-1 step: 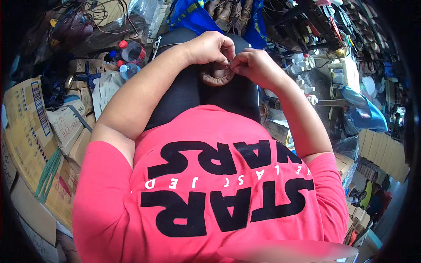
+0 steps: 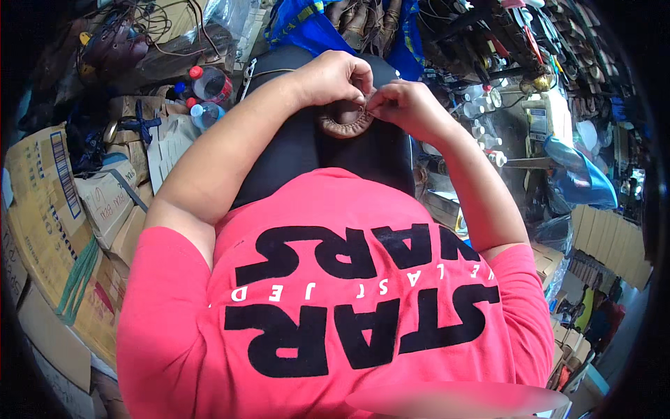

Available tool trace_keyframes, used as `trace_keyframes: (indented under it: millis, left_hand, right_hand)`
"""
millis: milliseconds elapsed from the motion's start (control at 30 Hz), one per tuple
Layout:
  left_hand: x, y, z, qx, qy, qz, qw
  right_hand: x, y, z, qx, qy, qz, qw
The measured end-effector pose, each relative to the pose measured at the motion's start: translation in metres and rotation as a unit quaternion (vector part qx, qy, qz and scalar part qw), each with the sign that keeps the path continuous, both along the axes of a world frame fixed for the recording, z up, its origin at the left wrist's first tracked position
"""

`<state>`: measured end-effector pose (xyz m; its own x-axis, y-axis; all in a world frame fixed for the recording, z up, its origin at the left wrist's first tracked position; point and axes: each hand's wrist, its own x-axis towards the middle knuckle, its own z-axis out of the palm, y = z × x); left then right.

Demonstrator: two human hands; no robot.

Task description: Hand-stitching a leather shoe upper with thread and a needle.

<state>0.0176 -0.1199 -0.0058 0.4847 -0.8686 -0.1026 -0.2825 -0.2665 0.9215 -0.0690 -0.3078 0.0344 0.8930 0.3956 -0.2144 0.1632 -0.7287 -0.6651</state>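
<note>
A brown leather piece (image 2: 343,128) with a rounded, puckered rim rests over my dark-trousered lap; it looks like part of a shoe, though its far portion is hidden by my hands. My left hand (image 2: 337,78) is bent over its far side, thumb and fingertips pinched together. From the right, my right hand (image 2: 405,103) meets it with thumb and forefinger closed at the leather's right edge. The fingertips of both hands almost touch. Whatever is pinched between them is too small to make out.
Cardboard boxes (image 2: 52,209) and bottles (image 2: 210,85) crowd my left. Beyond my knees lies a blue bag (image 2: 305,28) with brown leather shoe-like pieces (image 2: 356,28). At right are small white bottles (image 2: 477,109), a pale container (image 2: 546,115), hanging tools and a blue plastic bag (image 2: 583,171).
</note>
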Motion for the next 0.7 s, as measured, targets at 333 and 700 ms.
trace_keyframes:
  millis: [333,700]
  left_hand:
    - [-0.027,0.080,0.020,0.067,-0.296,0.164,0.938]
    - [-0.038,0.024,0.018,-0.421,0.451,0.185,0.765]
  right_hand:
    - [-0.021,-0.023,-0.017,0.050,-0.090,-0.035,0.994]
    - [-0.006,-0.004,-0.023,0.753,0.171,-0.393,0.499]
